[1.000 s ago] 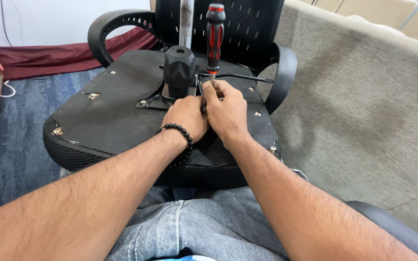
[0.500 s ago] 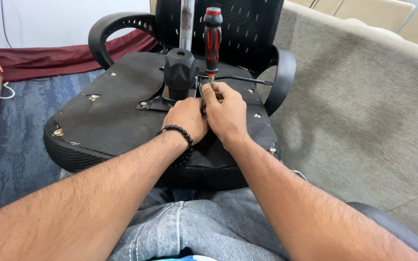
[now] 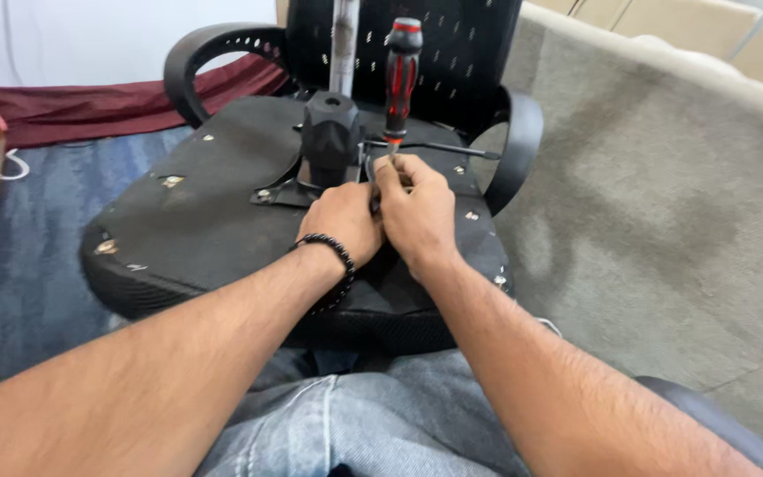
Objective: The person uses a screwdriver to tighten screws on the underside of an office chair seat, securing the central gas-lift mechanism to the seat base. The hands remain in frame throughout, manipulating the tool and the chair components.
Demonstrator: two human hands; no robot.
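An overturned black office chair fills the middle of the frame, the underside of its seat [image 3: 222, 212] turned upward. At the upper centre the black tilt mechanism [image 3: 331, 132] sits on the seat base, with the grey gas-lift column [image 3: 343, 44] rising out of it. Just right of it a red-and-black screwdriver [image 3: 399, 75] is held upright, its tip hidden between the two hands. A thin black lever rod [image 3: 439, 147] runs off to the right behind the shaft.

The left hand [image 3: 342, 221], a black bead bracelet [image 3: 330, 256] on its wrist, is curled closed beside the mechanism plate and pressed against the right hand [image 3: 417, 212]. The right hand is closed around the lower shaft of the screwdriver, fingers pinched near the tip. What lies under the tip cannot be told.

Judged from this, the tool is being seated on a fastener. For that to be done well, the shaft should be kept straight upright, the tip steadied by the pinching fingers, and firm downward pressure applied before any turn, so that the tip is not allowed to slip off.
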